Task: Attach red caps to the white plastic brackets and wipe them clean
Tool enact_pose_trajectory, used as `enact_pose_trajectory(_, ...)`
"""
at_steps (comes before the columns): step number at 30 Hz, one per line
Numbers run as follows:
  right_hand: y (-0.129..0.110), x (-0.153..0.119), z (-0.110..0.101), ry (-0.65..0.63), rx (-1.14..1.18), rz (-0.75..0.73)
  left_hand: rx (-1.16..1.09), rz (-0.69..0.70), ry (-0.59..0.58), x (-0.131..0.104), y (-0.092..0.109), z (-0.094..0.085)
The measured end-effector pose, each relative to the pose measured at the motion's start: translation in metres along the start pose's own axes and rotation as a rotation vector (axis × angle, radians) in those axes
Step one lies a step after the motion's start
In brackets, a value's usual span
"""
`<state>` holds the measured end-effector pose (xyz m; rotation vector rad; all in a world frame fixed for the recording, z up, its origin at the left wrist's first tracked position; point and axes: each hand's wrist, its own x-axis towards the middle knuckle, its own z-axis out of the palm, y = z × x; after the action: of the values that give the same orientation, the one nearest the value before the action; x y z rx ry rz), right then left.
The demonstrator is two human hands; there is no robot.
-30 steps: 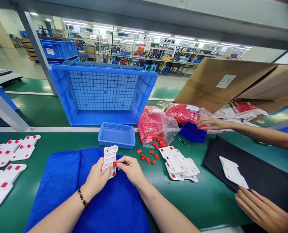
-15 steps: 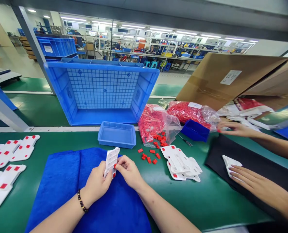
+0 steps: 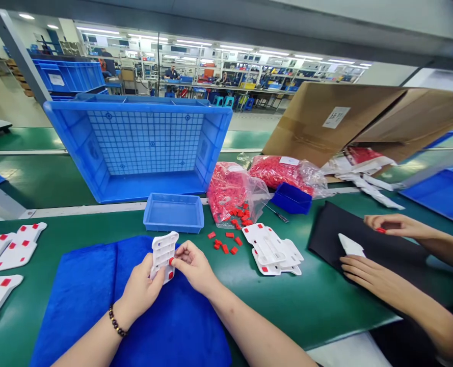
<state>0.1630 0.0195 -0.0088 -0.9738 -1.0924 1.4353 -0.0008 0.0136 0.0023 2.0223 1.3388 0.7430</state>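
1. White panel (image 3: 161, 250) is gripped between the thumb and fingers of the left hand (image 3: 142, 285), held roughly upright over the blue cloth (image 3: 88, 290).
2. Red piece (image 3: 171, 261) is pinched by the narrowly closed fingers of the right hand (image 3: 193, 267), at the panel's right edge.
3. Loose red pieces (image 3: 225, 248) and stacked white panels (image 3: 274, 250) are laid to the right of those fingers.
4. Light-blue tray (image 3: 173, 213) is set beyond both hands' fingers.

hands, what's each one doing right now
Left hand: closed around a white plastic piece.
Right hand: fingertips pinching a red piece against it.
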Motion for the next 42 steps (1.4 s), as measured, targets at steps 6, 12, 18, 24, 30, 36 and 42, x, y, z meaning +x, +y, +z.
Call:
enact_pose_trajectory(6,-0.016,0.009,-0.028,0.158,-0.111,-0.085,0.392,0.257,0.034,0.003,0.007,-0.007)
enact_pose_trajectory(12,-0.035,0.004,-0.041,0.115,-0.524,-0.186,0.656,0.342,-0.179,-0.009,0.017,0.007)
enact_pose_trajectory(18,-0.044,-0.025,-0.022,-0.337,-1.232,-0.169,0.562,0.235,-0.342,-0.018,0.032,-0.007)
enact_pose_trajectory(24,-0.032,-0.044,0.004,-0.433,-1.619,-0.167,0.717,0.173,-0.472,-0.026,0.034,-0.003)
enact_pose_trajectory(30,-0.02,-0.041,0.007,-0.497,-1.634,-0.138,0.819,0.168,-0.563,-0.026,0.03,0.013)
enact_pose_trajectory(36,-0.02,-0.037,0.003,-0.519,-1.59,-0.103,0.739,0.11,-0.548,-0.023,0.035,0.009)
enact_pose_trajectory(42,-0.024,-0.034,0.003,-0.547,-1.58,-0.098,0.709,0.098,-0.567,-0.02,0.037,0.008)
